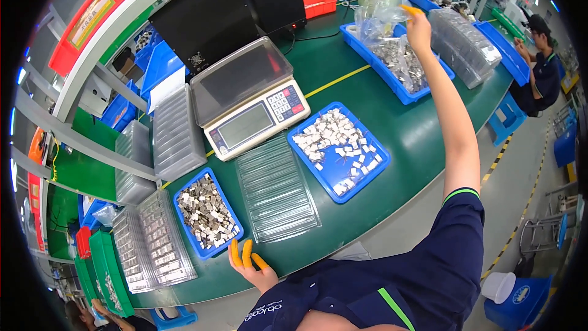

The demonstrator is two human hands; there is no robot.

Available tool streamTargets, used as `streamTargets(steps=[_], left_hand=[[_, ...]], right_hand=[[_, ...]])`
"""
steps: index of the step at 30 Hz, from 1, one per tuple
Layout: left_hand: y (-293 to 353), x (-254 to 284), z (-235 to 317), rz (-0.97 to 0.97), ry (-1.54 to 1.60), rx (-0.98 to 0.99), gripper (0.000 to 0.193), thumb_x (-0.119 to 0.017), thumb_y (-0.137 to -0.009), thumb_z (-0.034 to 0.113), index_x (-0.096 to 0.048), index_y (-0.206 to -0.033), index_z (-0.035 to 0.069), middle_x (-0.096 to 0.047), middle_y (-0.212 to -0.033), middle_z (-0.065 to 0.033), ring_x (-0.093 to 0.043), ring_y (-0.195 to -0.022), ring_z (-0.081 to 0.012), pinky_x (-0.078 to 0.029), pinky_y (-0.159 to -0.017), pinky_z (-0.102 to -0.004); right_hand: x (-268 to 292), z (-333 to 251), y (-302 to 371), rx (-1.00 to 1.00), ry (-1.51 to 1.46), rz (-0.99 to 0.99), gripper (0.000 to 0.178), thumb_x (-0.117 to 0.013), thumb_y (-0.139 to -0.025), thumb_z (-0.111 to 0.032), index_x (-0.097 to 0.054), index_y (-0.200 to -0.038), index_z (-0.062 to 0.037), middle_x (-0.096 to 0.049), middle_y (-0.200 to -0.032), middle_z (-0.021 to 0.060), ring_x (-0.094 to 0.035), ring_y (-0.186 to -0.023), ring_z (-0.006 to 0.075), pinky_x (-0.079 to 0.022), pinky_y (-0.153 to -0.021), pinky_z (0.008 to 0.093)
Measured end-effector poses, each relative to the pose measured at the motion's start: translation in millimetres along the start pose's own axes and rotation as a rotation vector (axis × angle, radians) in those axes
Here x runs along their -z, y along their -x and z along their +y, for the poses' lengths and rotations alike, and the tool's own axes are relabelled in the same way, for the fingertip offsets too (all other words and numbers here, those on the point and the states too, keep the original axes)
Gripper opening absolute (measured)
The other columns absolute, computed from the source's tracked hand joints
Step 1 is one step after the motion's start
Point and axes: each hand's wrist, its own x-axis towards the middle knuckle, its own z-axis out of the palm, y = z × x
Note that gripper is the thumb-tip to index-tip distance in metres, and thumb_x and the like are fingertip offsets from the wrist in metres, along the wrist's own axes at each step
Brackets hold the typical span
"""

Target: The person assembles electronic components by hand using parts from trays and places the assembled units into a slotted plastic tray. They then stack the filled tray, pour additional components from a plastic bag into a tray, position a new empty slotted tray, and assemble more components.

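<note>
My right hand [418, 29], an orange finger cot on it, reaches to the back right and grips the top of a clear plastic bag [384, 23]. The bag hangs over a large blue bin [401, 94] with many small metal parts and more clear plastic in it. Down by the table's front edge, my left hand [254, 265] has orange cots on several fingers, which are spread and hold nothing. Its fingertips are at the near corner of a small blue tray [206, 251] heaped with small silvery and white parts [210, 211]. Whether they touch the rim I cannot tell.
Between the trays lies a ribbed clear plastic tray [275, 190]. A second blue tray [344, 197] holds white connector-like parts with wires. Behind are a weighing scale [245, 125] and a black monitor [202, 21]. Stacked clear trays [465, 49] stand right; a co-worker [539, 67] sits beyond.
</note>
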Motion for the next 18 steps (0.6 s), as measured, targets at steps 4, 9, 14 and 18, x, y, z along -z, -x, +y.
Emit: streamTargets(steps=[4, 9, 14, 18], left_hand=[[1, -6, -2, 0.016, 0.006, 0.000, 0.031, -0.046, -0.071, -0.008, -0.060, -0.097, 0.002, -0.047, -0.123, -0.0173, -0.038, -0.117, -0.0359, -0.029, -0.098, -0.0432], [0, -9, -4, 0.007, -0.055, 0.039, 0.029, -0.049, -0.071, -0.006, -0.061, -0.095, 0.003, -0.047, -0.122, -0.0175, -0.043, -0.113, -0.0342, -0.031, -0.098, -0.0409], [-4, -15, -7, -0.025, -0.059, 0.063, 0.028, -0.050, -0.071, -0.007, -0.063, -0.092, 0.005, -0.047, -0.122, -0.0172, -0.044, -0.111, -0.0333, -0.033, -0.096, -0.0393], [-3, -9, 2, 0.042, -0.178, 0.076, 0.028, -0.051, -0.068, -0.006, -0.064, -0.090, 0.005, -0.050, -0.119, -0.0175, -0.045, -0.110, -0.0357, -0.034, -0.095, -0.0425]], right_hand=[[-68, 23, 1, -0.069, 0.104, -0.344, 0.033, -0.055, -0.075, -0.020, -0.061, -0.103, -0.0044, -0.057, -0.100, 0.0229, -0.056, -0.095, 0.0347, -0.046, -0.081, 0.0413], [-121, -10, 15, -0.248, 0.300, -0.742, 0.056, -0.041, -0.082, -0.045, -0.059, -0.103, 0.0036, -0.053, -0.112, 0.0258, -0.052, -0.104, 0.0377, -0.041, -0.090, 0.0414], [-152, 6, 25, -0.340, 0.345, -0.995, 0.065, -0.025, -0.084, -0.048, -0.048, -0.120, -0.0003, -0.042, -0.129, 0.0210, -0.040, -0.119, 0.0363, -0.025, -0.102, 0.0448], [-183, -1, 38, -0.266, 0.386, -1.088, 0.055, -0.029, -0.085, -0.042, -0.049, -0.122, -0.0070, -0.044, -0.128, 0.0178, -0.039, -0.121, 0.0348, -0.024, -0.103, 0.0446]])
